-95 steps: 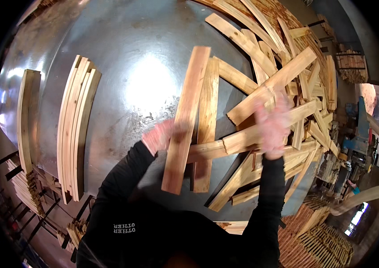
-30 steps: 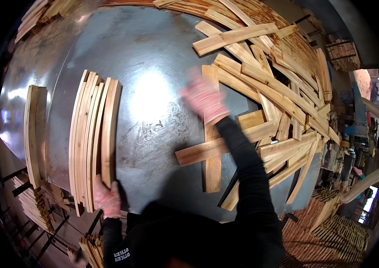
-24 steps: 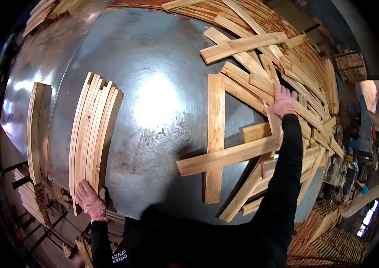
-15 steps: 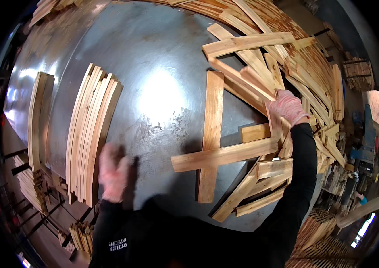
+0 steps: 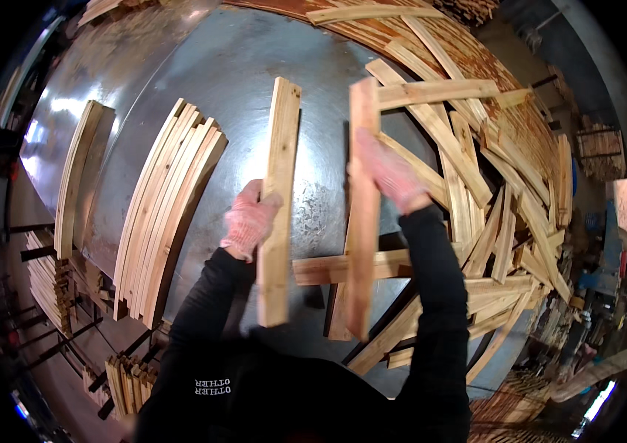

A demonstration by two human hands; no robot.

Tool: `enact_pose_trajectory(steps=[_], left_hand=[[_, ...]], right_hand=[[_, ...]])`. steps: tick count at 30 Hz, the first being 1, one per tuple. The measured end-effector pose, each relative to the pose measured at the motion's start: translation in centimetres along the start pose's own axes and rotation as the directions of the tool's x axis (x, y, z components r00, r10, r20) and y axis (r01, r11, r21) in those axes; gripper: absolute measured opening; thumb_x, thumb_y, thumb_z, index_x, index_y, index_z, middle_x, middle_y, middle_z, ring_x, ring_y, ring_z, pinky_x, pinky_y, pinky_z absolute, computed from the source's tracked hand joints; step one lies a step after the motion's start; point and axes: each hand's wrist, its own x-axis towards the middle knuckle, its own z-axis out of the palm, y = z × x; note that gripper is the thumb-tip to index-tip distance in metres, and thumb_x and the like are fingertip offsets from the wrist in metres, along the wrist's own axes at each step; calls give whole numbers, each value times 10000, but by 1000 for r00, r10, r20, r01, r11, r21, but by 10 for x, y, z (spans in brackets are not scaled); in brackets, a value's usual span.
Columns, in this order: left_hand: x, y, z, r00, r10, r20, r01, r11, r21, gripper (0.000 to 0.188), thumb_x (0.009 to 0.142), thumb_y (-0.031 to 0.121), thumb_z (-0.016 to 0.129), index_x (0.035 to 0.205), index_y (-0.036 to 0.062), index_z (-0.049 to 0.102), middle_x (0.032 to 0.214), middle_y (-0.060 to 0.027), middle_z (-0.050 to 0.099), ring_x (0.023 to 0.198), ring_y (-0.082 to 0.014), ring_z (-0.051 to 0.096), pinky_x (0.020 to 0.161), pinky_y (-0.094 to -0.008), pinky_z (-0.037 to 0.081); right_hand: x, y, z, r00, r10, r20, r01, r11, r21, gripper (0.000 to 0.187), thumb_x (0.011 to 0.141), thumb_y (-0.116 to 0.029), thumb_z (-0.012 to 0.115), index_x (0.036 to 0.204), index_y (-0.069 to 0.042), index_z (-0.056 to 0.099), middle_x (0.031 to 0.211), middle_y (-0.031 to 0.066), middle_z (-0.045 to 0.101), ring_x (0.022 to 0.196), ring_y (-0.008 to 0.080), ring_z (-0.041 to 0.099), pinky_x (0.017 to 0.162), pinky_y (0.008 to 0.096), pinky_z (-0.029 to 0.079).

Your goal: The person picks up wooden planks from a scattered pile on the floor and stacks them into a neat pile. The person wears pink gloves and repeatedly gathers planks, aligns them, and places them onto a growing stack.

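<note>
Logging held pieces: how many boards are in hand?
2: one board in the left hand, another board in the right hand; more could be hidden behind either.

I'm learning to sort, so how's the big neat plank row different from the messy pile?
The plank row points one way, side by side; the plank pile crosses every which way. The plank row has fewer pieces than the plank pile. Both are wood.
</note>
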Motion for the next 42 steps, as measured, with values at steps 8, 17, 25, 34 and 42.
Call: enact_pose_trajectory(steps=[8, 17, 25, 34, 42], left_hand=[[-30, -26, 6, 977, -213, 5, 204, 945, 256, 941, 830, 310, 757, 1554, 31, 224, 1225, -268, 655, 1129, -418, 647, 944, -437, 511], [-63, -49, -105, 961, 151, -230, 90, 618, 781, 904, 805, 155, 807, 1556, 24, 319, 1298, -264, 591, 1114, -405, 650, 970, -422, 535], [-49, -50, -116, 778, 628, -12, -260, 341, 903, 801, 874, 324, 765, 1512, 14, 393, 1436, -248, 483, 1290, -390, 520, 1086, -464, 450], [-11, -19, 10, 620, 82, 780, 717, 344, -606, 739, 897, 388, 737, 1454, 28, 413, 1234, -189, 603, 1088, -326, 631, 912, -483, 554], [-78, -25, -59, 842, -366, 396, 520, 746, -416, 431, 909, 304, 669, 1138, -61, 650, 943, -120, 698, 827, -220, 691, 761, -342, 586]], right_hand=[[94, -43, 107, 988, -29, 149, 24, 999, 33, 959, 958, -720, 397, 1448, 104, 388, 1315, 330, 580, 1269, 406, 550, 1094, 414, 405], [221, 55, -33, 393, 475, -787, -659, 743, 120, 1177, 753, -689, 689, 1575, -20, 176, 1564, 361, 248, 1459, 510, 268, 1132, 685, 197], [130, 56, 1, 605, 450, -657, -77, 855, 514, 740, 813, -180, 664, 1456, -31, 330, 1332, 268, 497, 1221, 354, 541, 989, 413, 465], [-43, 97, -24, 754, -460, -469, 304, 877, -372, 579, 852, -339, 742, 1313, -30, 575, 1282, 160, 623, 1118, 369, 622, 983, 447, 510], [8, 245, -129, 714, 415, -563, -686, 572, -448, 1016, 719, -652, 742, 1509, -109, 401, 1452, 270, 493, 1279, 429, 544, 1062, 489, 438]])
